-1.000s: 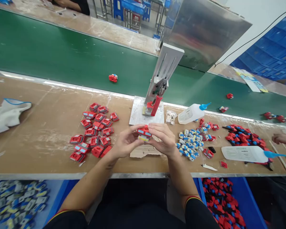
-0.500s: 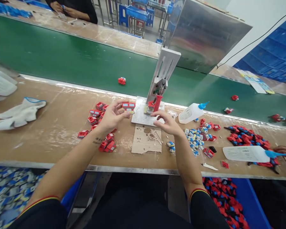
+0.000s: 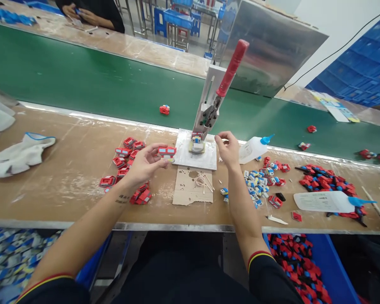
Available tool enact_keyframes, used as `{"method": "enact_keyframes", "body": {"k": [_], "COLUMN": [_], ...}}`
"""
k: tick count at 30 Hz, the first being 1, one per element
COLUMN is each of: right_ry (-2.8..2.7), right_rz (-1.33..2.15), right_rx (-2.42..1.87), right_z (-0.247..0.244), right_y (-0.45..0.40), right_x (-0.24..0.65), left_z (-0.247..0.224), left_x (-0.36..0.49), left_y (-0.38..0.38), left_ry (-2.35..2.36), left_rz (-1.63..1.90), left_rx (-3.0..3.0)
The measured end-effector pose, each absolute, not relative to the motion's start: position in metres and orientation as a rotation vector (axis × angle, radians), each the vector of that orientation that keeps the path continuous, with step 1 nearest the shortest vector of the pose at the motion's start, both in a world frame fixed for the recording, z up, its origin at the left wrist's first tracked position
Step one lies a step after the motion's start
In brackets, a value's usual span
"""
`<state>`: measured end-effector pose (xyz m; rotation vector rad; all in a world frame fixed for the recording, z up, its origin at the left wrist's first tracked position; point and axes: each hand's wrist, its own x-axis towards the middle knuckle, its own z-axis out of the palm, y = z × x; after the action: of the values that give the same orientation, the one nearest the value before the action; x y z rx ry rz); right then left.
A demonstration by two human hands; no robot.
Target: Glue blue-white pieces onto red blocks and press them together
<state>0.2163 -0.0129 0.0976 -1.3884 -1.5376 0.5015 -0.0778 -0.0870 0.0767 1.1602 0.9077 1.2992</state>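
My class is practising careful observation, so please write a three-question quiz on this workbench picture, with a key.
1. Multiple choice: what does the person's left hand hold?
A) a squeeze bottle
B) a red piece
C) a wooden stick

2. True or false: the person's right hand is apart from the red lever handle, which points upward.

3. Fill in the missing word: the pale glove on the left of the bench has a ____ edge.

Key: 1. B; 2. true; 3. blue.
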Motion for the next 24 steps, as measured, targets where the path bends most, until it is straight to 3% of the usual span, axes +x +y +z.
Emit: {"method": "enact_keyframes", "body": {"k": [3, 15, 24], "right_ry": [-1.508, -1.266, -1.234], "right_rz": [0.674, 0.828, 0.848], "right_rx": [-1.556, -1.773, -1.651], "right_z": [0.068, 0.043, 0.046], "right_y": [-0.007, 0.053, 0.025], "right_x": [0.218, 0.167, 0.24], "left_z": [0.074, 0.058, 0.053], "left_x": [-0.088, -0.079, -0.072], "left_y": [-0.091, -0.079, -0.062], "left_ry": [0.939, 0.929, 0.927], "left_rz": [1.282, 1.241, 1.243], "left_rx": [1.156, 1.225, 1.23]}}
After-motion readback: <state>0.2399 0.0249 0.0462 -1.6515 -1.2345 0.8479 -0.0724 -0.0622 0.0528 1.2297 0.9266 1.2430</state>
